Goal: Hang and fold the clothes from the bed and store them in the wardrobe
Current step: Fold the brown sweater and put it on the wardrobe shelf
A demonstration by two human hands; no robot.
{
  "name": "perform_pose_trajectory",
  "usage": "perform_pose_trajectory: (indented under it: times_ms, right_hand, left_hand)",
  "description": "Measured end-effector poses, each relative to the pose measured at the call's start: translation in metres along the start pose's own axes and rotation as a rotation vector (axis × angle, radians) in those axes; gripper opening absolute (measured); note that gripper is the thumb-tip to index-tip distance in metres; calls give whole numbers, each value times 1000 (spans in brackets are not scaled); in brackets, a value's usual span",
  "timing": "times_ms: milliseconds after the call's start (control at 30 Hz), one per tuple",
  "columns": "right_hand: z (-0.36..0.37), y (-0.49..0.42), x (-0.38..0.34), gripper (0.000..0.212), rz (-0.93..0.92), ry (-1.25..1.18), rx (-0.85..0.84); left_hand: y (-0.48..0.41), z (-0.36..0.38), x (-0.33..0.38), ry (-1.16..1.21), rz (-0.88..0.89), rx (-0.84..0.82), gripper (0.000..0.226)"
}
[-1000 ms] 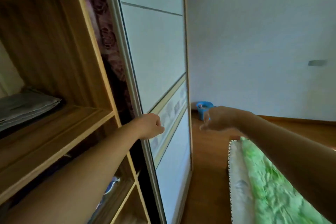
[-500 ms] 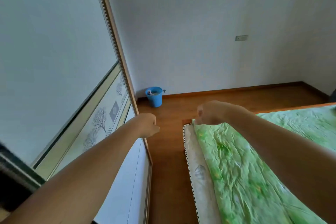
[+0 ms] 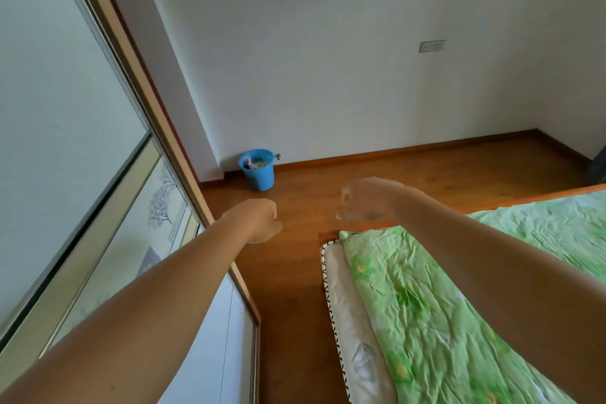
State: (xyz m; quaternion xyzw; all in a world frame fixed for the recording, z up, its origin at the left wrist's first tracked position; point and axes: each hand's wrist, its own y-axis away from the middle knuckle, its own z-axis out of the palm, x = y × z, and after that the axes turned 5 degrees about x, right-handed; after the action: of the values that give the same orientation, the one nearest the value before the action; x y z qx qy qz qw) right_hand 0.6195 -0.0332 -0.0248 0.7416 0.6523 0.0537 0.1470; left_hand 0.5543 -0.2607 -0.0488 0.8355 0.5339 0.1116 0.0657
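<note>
Empty fists: the left hand (image 3: 259, 220) and right hand (image 3: 364, 198) are held out, nothing gripped.
The fingers of both are seen curled in, the right blurred; just beyond the left knuckles a blue bucket (image 3: 257, 170) is stood by the wall, small pink and yellowish items inside; the wardrobe (image 3: 65, 108) is left of the left hand; the bed (image 3: 426, 305) lies under the right forearm.

Left hand (image 3: 259, 220), right hand (image 3: 364, 198) curled, empty, between wardrobe (image 3: 65, 108), bed (image 3: 426, 305).
</note>
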Motion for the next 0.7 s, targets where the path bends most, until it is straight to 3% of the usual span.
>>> perform_pose_trajectory:
  times_ms: [433,700]
  right_hand:
    - [-34,-190,57,52,250,-136,47]
    - [-51,-324,121,49,260,-132,98]
  left_hand:
    - [-241,-46,-2,-75,188,-54,25]
    - [-407,-53,23,-102,269,-89,29]
